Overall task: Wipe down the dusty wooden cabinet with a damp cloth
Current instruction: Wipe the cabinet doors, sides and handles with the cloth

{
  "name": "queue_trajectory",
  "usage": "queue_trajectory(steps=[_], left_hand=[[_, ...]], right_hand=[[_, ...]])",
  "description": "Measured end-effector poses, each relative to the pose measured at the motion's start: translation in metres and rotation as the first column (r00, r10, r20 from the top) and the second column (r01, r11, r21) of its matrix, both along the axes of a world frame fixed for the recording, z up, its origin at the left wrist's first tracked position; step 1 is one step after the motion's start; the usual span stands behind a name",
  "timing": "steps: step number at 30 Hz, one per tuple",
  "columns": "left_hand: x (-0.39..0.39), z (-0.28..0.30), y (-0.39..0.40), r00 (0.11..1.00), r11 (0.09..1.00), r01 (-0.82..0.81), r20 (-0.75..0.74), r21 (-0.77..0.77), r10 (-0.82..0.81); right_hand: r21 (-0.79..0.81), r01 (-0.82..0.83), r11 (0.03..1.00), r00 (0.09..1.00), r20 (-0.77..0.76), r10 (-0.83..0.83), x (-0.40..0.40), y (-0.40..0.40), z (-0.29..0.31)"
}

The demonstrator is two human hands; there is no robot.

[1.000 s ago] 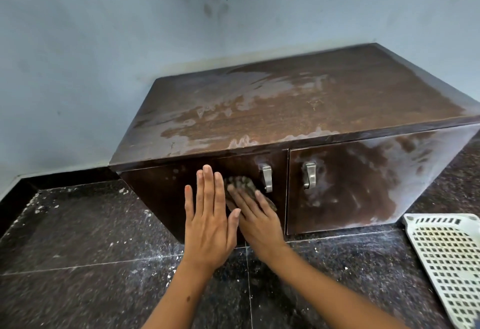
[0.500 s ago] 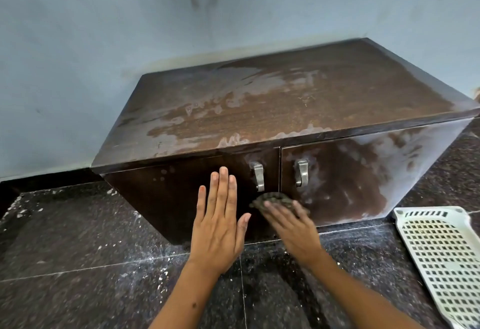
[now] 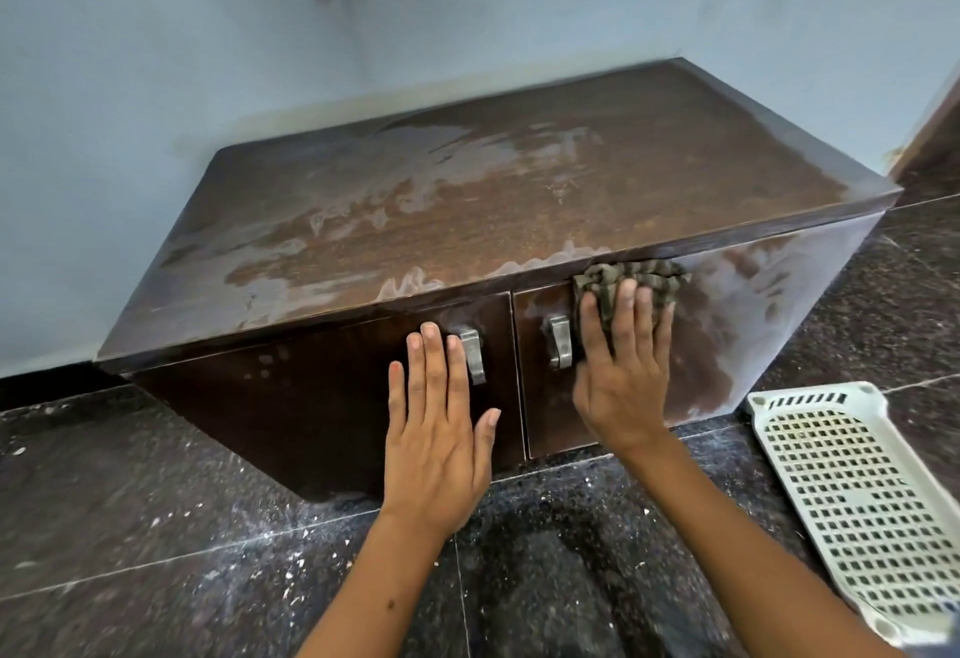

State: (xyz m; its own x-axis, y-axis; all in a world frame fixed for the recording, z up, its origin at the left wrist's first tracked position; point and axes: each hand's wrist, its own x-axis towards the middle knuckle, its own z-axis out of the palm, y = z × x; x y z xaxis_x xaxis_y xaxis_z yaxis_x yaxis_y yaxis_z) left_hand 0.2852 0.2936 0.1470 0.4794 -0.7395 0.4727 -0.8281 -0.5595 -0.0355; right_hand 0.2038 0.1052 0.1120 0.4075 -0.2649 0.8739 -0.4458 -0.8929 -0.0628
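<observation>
A low dark wooden cabinet (image 3: 498,190) stands against the wall, its top streaked with pale dust. My right hand (image 3: 626,371) presses a striped grey-green cloth (image 3: 631,281) flat against the upper part of the right door, just under the top edge and right of the right metal handle (image 3: 560,343). The right door (image 3: 753,325) carries whitish dust. My left hand (image 3: 439,429) lies flat with fingers spread on the darker left door (image 3: 311,397), touching beside the left handle (image 3: 472,353).
A white perforated plastic basket (image 3: 862,501) lies on the floor at the right, close to the cabinet's corner. The dark speckled stone floor (image 3: 156,527) carries white dust specks. A pale blue wall (image 3: 156,86) backs the cabinet.
My right hand moved the cloth from the left door, across the handles, up to the top of the right door. My left hand stays flat on the left door.
</observation>
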Motion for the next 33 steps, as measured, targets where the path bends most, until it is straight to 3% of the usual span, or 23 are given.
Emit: queue_trajectory(steps=[3, 8, 10, 18, 26, 30, 33], left_hand=[[-0.001, 0.001, -0.003, 1.000, 1.000, -0.015, 0.001, -0.001, 0.015], [-0.005, 0.002, -0.004, 0.999, 0.999, -0.041, -0.002, 0.009, 0.041], [-0.006, 0.002, -0.005, 0.999, 0.999, -0.046, -0.005, 0.010, 0.046], [-0.006, 0.003, -0.007, 0.998, 0.999, -0.048, -0.040, 0.026, 0.049], [-0.006, 0.006, 0.002, 0.999, 0.998, -0.033, -0.039, 0.052, 0.035], [-0.009, 0.010, 0.002, 0.998, 0.999, -0.026, -0.052, 0.033, 0.028], [-0.009, 0.011, 0.004, 0.998, 1.000, -0.015, -0.068, 0.025, 0.016]], right_hand=[[-0.023, -0.038, 0.999, 0.999, -0.031, 0.037, -0.002, 0.003, -0.011], [-0.014, -0.014, 1.000, 0.916, -0.401, 0.007, -0.043, 0.016, -0.079], [-0.029, -0.006, 1.000, 0.898, -0.440, -0.008, -0.049, 0.014, -0.081], [-0.050, -0.024, 0.998, 0.999, -0.041, 0.022, -0.003, 0.000, 0.004], [0.035, 0.016, 0.999, 0.966, -0.257, -0.006, -0.040, 0.009, -0.049], [0.131, -0.009, 0.991, 0.996, -0.083, 0.020, -0.017, 0.021, -0.015], [-0.001, -0.089, 0.996, 0.996, -0.006, 0.089, 0.005, 0.024, 0.020]])
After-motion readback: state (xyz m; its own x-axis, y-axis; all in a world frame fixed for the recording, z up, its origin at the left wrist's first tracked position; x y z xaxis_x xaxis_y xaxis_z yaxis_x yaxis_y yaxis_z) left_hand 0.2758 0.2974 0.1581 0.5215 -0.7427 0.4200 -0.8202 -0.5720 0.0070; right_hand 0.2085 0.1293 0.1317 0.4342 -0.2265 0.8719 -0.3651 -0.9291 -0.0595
